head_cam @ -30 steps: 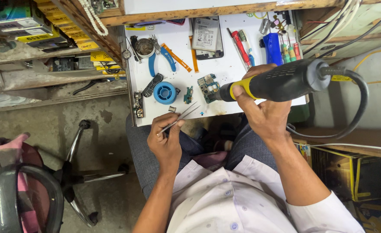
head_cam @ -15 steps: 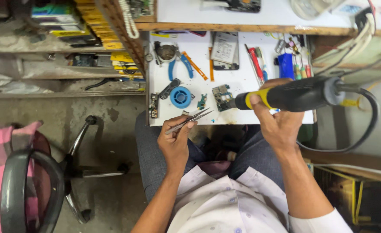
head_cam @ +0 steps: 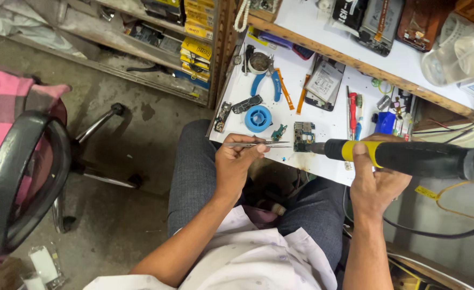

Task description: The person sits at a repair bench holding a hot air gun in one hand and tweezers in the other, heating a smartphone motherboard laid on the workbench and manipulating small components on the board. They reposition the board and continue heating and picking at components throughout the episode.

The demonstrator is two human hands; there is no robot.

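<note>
The left hand (head_cam: 236, 164) is closed in a pinch around a pair of metal tweezers (head_cam: 258, 144), thumb and fingers pressing the two arms together so that the thin tips lie nearly flat and point to the right. Whether anything sits between those tips is too small to tell. The right hand (head_cam: 375, 182) is wrapped fully around the handle of a hot-air tool (head_cam: 403, 157), black with a yellow band near the front (the thumb lies across that yellow band), and its dark metal nozzle points left. A black cable (head_cam: 436, 232) runs from the tool's rear end and loops down beside the person's right arm.

Tweezer tips and nozzle meet from opposite sides at a small circuit board (head_cam: 303, 135), greenish with pale metal shields, lying flat near the front edge of the white table (head_cam: 334, 121). The nozzle ends just beside the board's right edge; the tweezer tips reach just short of its left edge. A smaller green board piece (head_cam: 279, 131) lies just left of it.

Further back on the table are a blue reel of solder wire (head_cam: 258, 118), blue-handled pliers (head_cam: 266, 85), a phone with its back opened (head_cam: 323, 82), a red-handled screwdriver (head_cam: 352, 105) and a blue bottle (head_cam: 385, 122). The person sits with grey-trousered knees under the table's edge, and a black chair with pink checked cloth (head_cam: 11, 161) stands well apart on the left.
</note>
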